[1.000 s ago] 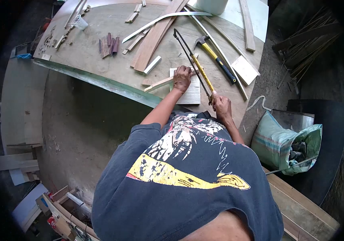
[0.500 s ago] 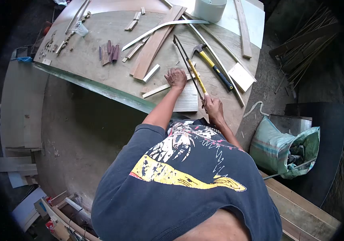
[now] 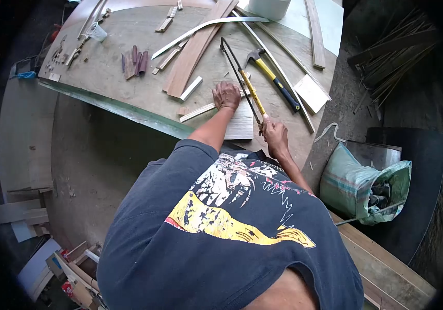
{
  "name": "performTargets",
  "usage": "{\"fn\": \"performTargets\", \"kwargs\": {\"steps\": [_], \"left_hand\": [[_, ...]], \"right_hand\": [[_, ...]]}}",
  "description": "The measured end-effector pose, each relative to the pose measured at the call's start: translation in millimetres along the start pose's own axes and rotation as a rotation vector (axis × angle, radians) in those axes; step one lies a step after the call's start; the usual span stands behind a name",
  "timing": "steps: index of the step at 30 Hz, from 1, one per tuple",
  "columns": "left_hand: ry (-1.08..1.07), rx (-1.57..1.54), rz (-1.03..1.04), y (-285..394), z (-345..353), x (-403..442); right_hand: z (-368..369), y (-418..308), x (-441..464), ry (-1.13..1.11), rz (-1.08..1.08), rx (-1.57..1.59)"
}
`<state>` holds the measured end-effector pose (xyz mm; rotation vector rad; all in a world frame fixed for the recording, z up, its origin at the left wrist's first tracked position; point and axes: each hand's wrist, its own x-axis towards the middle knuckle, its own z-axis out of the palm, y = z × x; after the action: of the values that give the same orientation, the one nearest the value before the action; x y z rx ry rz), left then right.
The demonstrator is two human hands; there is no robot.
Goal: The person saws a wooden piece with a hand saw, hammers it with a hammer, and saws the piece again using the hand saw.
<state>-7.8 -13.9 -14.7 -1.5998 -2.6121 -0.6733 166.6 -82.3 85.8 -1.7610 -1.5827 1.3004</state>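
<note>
My right hand is closed round the handle of a hacksaw with a yellow-wrapped frame, its far end pointing up and left. My left hand is closed over a thin wooden strip, pressing it on a pale grooved board at the table's near edge. The saw blade lies across the strip just right of my left hand. A short pale block rests left of my left hand. To the right of the saw lies a hammer with a yellow and black handle.
The wooden table bears long planks, a curved white strip, dark reddish pieces, a clear cup and a square board. An open green sack stands on the floor at right.
My left hand has moved left along the strip, away from the saw. The saw and my right hand have shifted slightly left. The whole view has also moved a little.
</note>
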Motion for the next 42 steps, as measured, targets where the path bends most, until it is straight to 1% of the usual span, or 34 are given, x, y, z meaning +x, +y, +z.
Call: {"fn": "performTargets", "kwargs": {"steps": [1,3,7,9,11,13,14,15,16,17,18,20,22,25,26,28,32,35,37,40,42], "left_hand": [[-0.023,0.009,-0.013,0.6,-3.2,0.2],[-0.036,0.020,-0.035,2.1,-3.8,0.8],[-0.072,0.059,-0.071,4.4,-6.9,0.6],[-0.072,0.058,-0.059,3.7,-7.2,1.6],[-0.069,0.055,-0.044,3.1,-7.8,0.4],[-0.046,-0.039,0.032,1.2,-12.9,-0.6],[-0.041,-0.038,0.029,-0.7,-16.1,-1.0],[-0.039,-0.085,0.124,-2.6,-21.6,-3.7],[-0.040,-0.132,0.220,-5.2,-26.3,-8.4],[0.047,-0.167,0.337,-8.3,-29.3,-14.3],[0.041,-0.165,0.341,-12.1,-29.7,-17.7],[0.038,-0.134,0.522,-16.4,-29.3,-22.9],[0.035,-0.146,0.509,-14.2,-33.4,-25.7],[0.007,-0.221,0.478,-13.2,-30.2,-27.8],[-0.020,-0.237,0.465,-12.9,-29.2,-27.8],[-0.069,-0.268,0.434,-11.9,-27.8,-26.7],[-0.050,-0.281,0.439,-8.9,-30.4,-22.0],[-0.046,-0.272,0.388,-11.5,-29.5,-15.5],[-0.005,-0.309,0.434,-18.4,-24.7,-11.1],[-0.038,-0.341,0.440,-24.1,-21.2,-8.9],[-0.014,-0.355,0.426,-24.0,-20.0,-7.7]], "right_hand": [[-1.0,-3.9,-2.8,-0.001,0.005,0.000],[-3.4,-15.4,-9.0,0.061,-0.059,-0.201],[-4.0,4.5,-9.7,-0.016,-0.031,-0.254],[-4.2,8.6,-11.9,-0.049,-0.047,-0.077],[-5.0,10.4,-13.4,-0.043,-0.041,-0.033],[-7.3,12.6,-13.6,-0.037,-0.044,0.012],[-8.1,15.1,-13.5,-0.042,-0.052,0.079],[-8.9,15.2,-12.8,-0.049,-0.057,0.148],[-10.5,15.0,-11.4,-0.055,-0.057,0.149],[-12.8,15.0,-11.4,-0.055,-0.017,0.220],[-14.4,14.5,-12.7,-0.051,0.026,0.293],[-16.1,13.1,-13.1,-0.034,0.035,0.327],[-18.1,12.4,-14.8,-0.061,0.043,0.346],[-18.4,15.5,-14.3,-0.044,0.024,0.262],[-19.1,15.8,-14.4,-0.036,0.001,0.221],[-19.5,18.7,-13.1,-0.038,0.001,0.235],[-19.7,20.0,-13.4,-0.059,-0.012,0.272],[-20.9,17.2,-14.8,-0.059,-0.033,0.272],[-20.2,15.3,-14.8,-0.055,-0.043,0.266],[-18.1,14.9,-12.1,-0.059,-0.070,0.233],[-14.8,17.5,-10.8,-0.083,-0.044,0.253]]}}
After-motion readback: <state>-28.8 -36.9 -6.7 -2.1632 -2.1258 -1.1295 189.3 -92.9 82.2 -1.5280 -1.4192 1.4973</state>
